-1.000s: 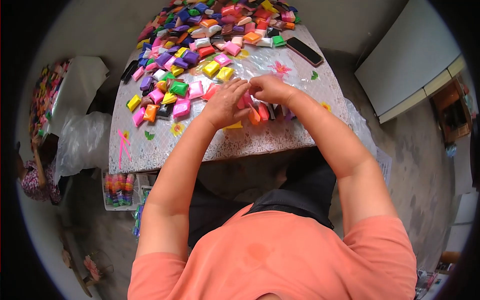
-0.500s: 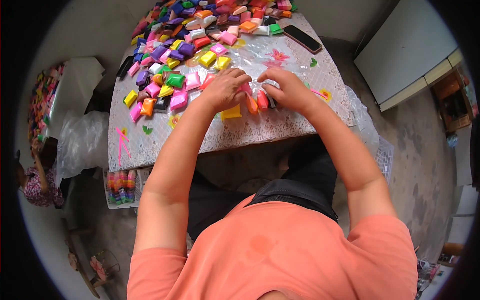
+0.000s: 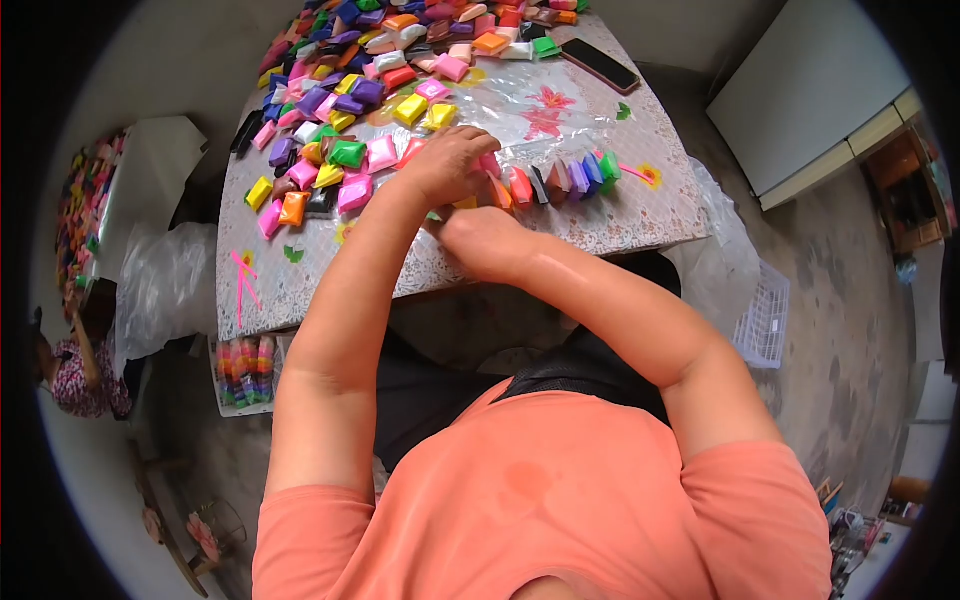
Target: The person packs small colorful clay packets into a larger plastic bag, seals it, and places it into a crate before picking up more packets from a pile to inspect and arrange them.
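A row of small coloured plastic packets [image 3: 553, 183] stands on edge on the table, running from pink and orange at the left to blue and green at the right. My left hand [image 3: 455, 165] is closed over the row's left end, its fingertips on a pink packet [image 3: 488, 163]. Just below it, my right hand [image 3: 485, 243] is curled, fingers pointing left beneath the left palm. Those fingertips are mostly hidden, with a little yellow and green showing beside them. Loose packets, including a pink one [image 3: 382, 153] and a green one [image 3: 347, 153], lie left of my hands.
A large heap of packets [image 3: 350, 60] covers the table's far left. A phone [image 3: 600, 64] lies at the back right edge. Pink strips [image 3: 245, 285] lie at the left front. White baskets [image 3: 765, 315] flank the table below. Another person [image 3: 90, 375] is at the far left.
My right hand has moved left and toward me, from the row's right side to below my left hand. More of the row now shows, out to its green end. My left hand has barely shifted.
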A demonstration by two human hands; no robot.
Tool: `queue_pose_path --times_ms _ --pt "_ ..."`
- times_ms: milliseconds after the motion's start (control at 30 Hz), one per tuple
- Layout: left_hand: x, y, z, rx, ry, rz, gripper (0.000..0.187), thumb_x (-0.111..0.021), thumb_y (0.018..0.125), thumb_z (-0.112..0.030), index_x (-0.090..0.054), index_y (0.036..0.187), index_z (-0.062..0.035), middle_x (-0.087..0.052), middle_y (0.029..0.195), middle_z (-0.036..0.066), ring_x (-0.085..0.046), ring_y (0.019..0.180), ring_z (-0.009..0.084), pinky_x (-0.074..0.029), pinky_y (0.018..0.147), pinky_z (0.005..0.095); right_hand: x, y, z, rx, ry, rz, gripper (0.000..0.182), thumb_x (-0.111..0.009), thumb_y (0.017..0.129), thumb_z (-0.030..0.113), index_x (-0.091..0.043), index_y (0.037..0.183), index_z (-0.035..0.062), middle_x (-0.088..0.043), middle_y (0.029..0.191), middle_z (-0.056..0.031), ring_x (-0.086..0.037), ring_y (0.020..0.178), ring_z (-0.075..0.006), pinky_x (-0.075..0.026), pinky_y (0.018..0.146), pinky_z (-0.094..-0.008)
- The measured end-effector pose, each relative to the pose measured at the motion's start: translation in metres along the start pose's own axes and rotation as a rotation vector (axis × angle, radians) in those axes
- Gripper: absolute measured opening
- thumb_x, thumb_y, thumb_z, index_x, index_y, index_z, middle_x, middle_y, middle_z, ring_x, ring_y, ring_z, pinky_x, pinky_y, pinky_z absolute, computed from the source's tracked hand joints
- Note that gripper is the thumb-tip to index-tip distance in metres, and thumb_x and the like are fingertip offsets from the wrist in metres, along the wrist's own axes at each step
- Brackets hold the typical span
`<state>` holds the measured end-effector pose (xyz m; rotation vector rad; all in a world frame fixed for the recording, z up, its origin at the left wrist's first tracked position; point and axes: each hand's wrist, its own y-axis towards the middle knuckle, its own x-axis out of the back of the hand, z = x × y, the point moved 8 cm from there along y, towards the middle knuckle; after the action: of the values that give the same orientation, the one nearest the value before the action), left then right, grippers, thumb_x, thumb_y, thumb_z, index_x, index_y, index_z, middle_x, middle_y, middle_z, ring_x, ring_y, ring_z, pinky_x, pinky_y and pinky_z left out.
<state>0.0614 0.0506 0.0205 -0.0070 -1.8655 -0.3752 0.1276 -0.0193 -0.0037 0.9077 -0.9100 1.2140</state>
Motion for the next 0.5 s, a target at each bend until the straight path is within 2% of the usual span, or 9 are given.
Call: queue_pose_path --times_ms 67,200,300,400,500 --pt "0.000 0.002 0.001 0.015 -0.001 0.032 0.049 -0.073 0.069 -0.010 -0.061 0.117 -0.0115 -0.060 0.123 0.011 -0.053 0.118 0.0331 -0.041 0.102 0.0422 0.000 0.009 -0.009 -0.080 -0.090 0.078 0.025 -0.051 0.089 0.011 -0.062 0.111 0.0056 -0.062 0.116 -0.0214 -0.066 0.097 -0.0351 -0.053 0.080 -0.0475" --pt "-0.003 0.005 0.004 0.076 -0.013 0.039 0.047 -0.073 0.068 -0.010 -0.062 0.114 -0.0097 -0.061 0.121 0.012 -0.055 0.115 0.0332 -0.044 0.100 0.0406 -0.002 0.012 -0.014 -0.085 -0.118 0.019 0.027 -0.050 0.090 0.010 -0.061 0.114 0.0062 -0.064 0.113 -0.0215 -0.065 0.102 -0.0368 -0.053 0.081 -0.0471" --pt "-0.003 0.005 0.008 0.077 -0.029 0.029 0.042 -0.070 0.072 -0.014 -0.065 0.114 -0.0127 -0.063 0.118 0.013 -0.056 0.114 0.0335 -0.044 0.098 0.0411 -0.005 0.010 -0.015 -0.068 -0.166 0.014 0.030 -0.052 0.088 0.015 -0.059 0.116 0.0049 -0.063 0.105 -0.0231 -0.067 0.087 -0.0389 -0.054 0.075 -0.0487" --pt "-0.003 0.005 0.010 0.077 -0.060 0.035 0.042 -0.069 0.071 -0.012 -0.065 0.113 -0.0110 -0.063 0.117 0.013 -0.057 0.113 0.0338 -0.045 0.097 0.0414 -0.004 0.005 -0.017 -0.100 -0.067 0.009 0.030 -0.055 0.087 0.013 -0.058 0.114 0.0027 -0.061 0.108 -0.0225 -0.066 0.091 -0.0381 -0.054 0.077 -0.0470" --pt "-0.001 0.005 0.008 0.048 -0.073 0.056 0.043 -0.069 0.070 -0.009 -0.065 0.113 -0.0096 -0.064 0.117 0.014 -0.057 0.112 0.0338 -0.046 0.097 0.0418 0.004 -0.007 -0.011 0.054 -0.085 -0.285 0.026 -0.055 0.084 0.005 -0.060 0.108 0.0016 -0.056 0.115 -0.0270 -0.066 0.095 -0.0386 -0.056 0.077 -0.0466"
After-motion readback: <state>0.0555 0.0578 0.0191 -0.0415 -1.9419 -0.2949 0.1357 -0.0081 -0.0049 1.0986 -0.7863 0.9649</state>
